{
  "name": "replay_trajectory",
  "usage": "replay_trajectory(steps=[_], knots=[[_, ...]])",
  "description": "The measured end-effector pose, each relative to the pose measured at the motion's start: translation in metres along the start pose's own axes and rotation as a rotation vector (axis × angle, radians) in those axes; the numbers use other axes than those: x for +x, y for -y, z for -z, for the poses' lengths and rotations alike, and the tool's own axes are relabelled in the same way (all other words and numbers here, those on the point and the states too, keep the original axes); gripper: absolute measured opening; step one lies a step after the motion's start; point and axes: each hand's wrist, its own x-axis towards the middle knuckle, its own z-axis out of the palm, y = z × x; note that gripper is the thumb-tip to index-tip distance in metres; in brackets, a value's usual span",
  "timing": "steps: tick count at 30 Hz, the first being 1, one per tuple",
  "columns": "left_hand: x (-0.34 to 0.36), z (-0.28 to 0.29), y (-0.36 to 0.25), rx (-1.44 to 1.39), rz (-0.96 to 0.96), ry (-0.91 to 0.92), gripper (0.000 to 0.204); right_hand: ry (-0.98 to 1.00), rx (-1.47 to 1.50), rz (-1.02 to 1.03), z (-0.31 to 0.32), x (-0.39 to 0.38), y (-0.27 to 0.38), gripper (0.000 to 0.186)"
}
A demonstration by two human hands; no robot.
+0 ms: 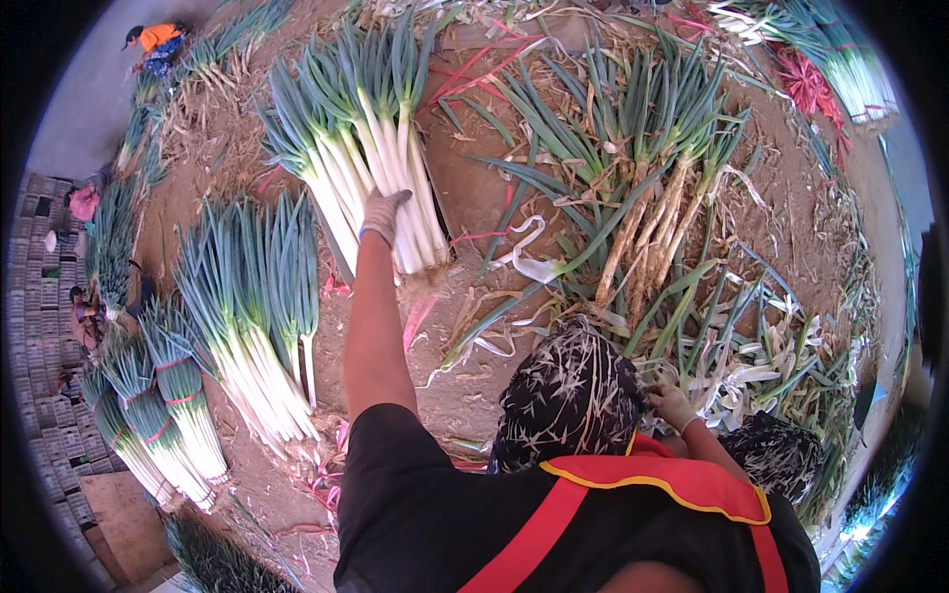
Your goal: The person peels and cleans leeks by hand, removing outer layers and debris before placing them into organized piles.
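Note:
My left hand (384,215), in a pale glove, is stretched forward onto a pile of thick-stemmed green onions (346,148). Its fingers close over the white stalks, with leaves pointing away from me and roots toward me. My right hand (674,405), also gloved, is beside my patterned knee, its fingers curled and partly hidden. Whatever it may hold there cannot be made out. Ahead of it lies a heap of untrimmed green onions (652,208) with brown, dirty stalks. Peeled skins and leaf scraps (751,346) cover the ground near that hand.
Cleaned green onions (252,346) lie to my left, and tied bundles (163,415) sit farther left. Stacked crates (44,326) line the left edge. Red ties (484,74) are scattered on the soil. A person in orange (156,40) bends at the far left. More bundles (845,69) lie far right.

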Motion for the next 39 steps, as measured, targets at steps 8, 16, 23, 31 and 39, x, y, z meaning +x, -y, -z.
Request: replay_trajectory(steps=[8,16,23,31,39], knots=[[-0.012,0.003,-0.006,0.166,0.022,-0.075,0.075,0.015,0.028,-0.042,0.013,-0.014,0.033,0.030],[-0.029,-0.024,-0.015,0.822,0.043,-0.185,0.097,-0.030,0.033,0.081,0.002,-0.002,0.013,0.031],[-0.002,0.003,-0.003,0.631,0.069,-0.181,0.077,-0.021,0.054,0.049,-0.001,0.003,-0.003,0.031],[-0.023,-0.005,-0.004,0.173,0.141,0.025,0.068,0.017,0.064,-0.025,0.010,-0.010,0.036,0.031],[0.014,0.008,0.062,-0.042,0.046,-0.087,0.094,0.020,0.068,-0.018,0.010,-0.011,0.036,0.031]])
